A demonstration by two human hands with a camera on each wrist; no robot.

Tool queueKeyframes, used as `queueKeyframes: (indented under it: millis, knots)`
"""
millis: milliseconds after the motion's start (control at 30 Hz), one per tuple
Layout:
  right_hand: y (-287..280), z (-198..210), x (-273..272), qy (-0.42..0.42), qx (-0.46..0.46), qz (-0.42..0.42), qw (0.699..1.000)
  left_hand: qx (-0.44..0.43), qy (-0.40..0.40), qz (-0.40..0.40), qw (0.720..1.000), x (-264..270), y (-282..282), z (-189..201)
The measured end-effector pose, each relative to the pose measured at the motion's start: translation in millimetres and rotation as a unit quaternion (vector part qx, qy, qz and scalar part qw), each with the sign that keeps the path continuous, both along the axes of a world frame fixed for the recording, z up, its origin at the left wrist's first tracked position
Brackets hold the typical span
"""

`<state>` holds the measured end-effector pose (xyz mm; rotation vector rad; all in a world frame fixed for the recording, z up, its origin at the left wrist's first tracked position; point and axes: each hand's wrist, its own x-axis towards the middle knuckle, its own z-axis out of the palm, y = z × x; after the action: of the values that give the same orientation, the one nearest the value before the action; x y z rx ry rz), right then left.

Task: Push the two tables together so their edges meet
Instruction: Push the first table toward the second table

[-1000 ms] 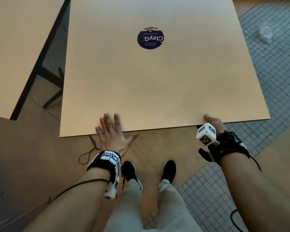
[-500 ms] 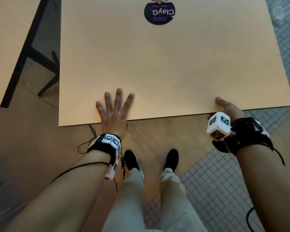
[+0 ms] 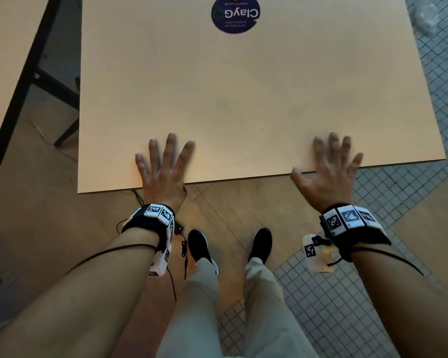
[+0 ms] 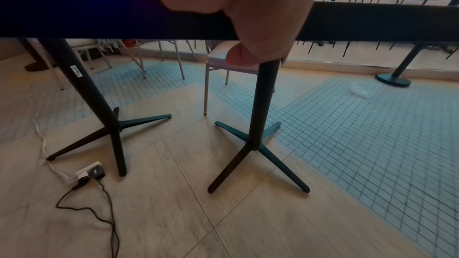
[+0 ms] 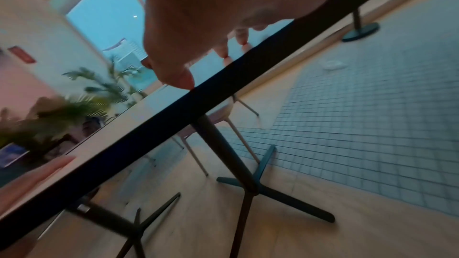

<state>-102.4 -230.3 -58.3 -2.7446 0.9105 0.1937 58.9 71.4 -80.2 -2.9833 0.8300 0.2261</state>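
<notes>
The near table (image 3: 243, 99) has a beige top with a round purple sticker (image 3: 235, 14) at its far side. A second beige table (image 3: 11, 60) stands at the upper left, and a floor gap separates the two. My left hand (image 3: 163, 166) lies flat on the near table by its front edge, fingers spread. In the left wrist view its thumb (image 4: 248, 52) hangs down over the dark table edge (image 4: 99, 17). My right hand (image 3: 326, 171) is spread over the front edge further right, slightly blurred, with its fingertips (image 5: 227, 54) touching the top.
Each table stands on a black pedestal with a cross foot: the near one (image 4: 263, 105) and the second one (image 4: 87, 89). A power strip (image 4: 90, 172) with cables lies on the floor by them. A white chair (image 4: 218, 60) stands beyond. My shoes (image 3: 199, 244) are just short of the table.
My right hand has let go of the front edge and now lies spread on the top. My left hand has slid further onto the table. The table sits lower and nearer in view.
</notes>
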Motion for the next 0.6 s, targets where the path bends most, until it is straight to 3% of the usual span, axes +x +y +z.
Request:
queueKeyframes:
  millis: [133, 333, 600]
  knots:
    - [7, -1, 20, 0.000, 0.011, 0.115, 0.993, 0.007, -0.013, -0.001, 1.000, 0, 0, -2]
    - [20, 1, 34, 0.038, 0.016, 0.201, 0.979, -0.001, -0.030, -0.005, 1.000, 0, 2, -6]
    - [38, -19, 39, 0.032, -0.085, 0.162, 0.983, 0.001, -0.029, -0.037, 0.999, 1, 7, -3]
